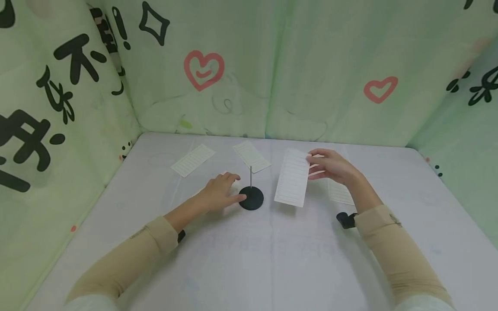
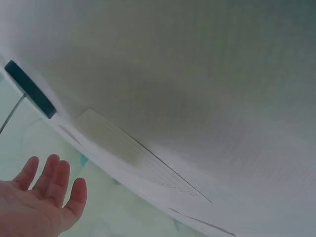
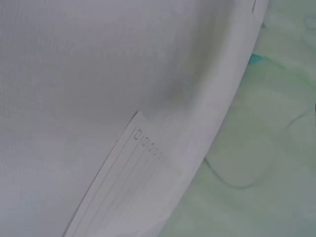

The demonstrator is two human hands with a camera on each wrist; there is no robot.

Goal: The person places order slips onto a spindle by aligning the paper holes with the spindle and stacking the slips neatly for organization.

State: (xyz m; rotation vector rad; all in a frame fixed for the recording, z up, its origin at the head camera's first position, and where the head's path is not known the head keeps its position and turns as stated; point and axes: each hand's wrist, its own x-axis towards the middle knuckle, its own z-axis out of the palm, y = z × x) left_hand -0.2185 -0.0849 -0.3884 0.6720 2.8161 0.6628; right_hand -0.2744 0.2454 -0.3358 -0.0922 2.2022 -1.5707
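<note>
A bill spike, a thin upright metal rod on a round black base [image 1: 251, 199], stands on the white table. My left hand [image 1: 221, 191] is beside it with fingers spread and loosely bent, the thumb overlapping the base in the head view. In the left wrist view that hand [image 2: 47, 200] is empty, near the base's dark edge [image 2: 30, 89]. To the right of the spike, my right hand [image 1: 330, 166] pinches a lined paper slip [image 1: 292, 178] by its upper right edge, raised over the table. The right wrist view does not show this hand.
Two lined slips lie farther back, one at the left [image 1: 193, 160] and one behind the rod [image 1: 252, 155]. Another slip [image 1: 339, 192] is partly hidden by the right arm. One more slip [image 2: 138, 153] lies near the left hand. Printed green curtains [image 1: 241, 108] enclose the table.
</note>
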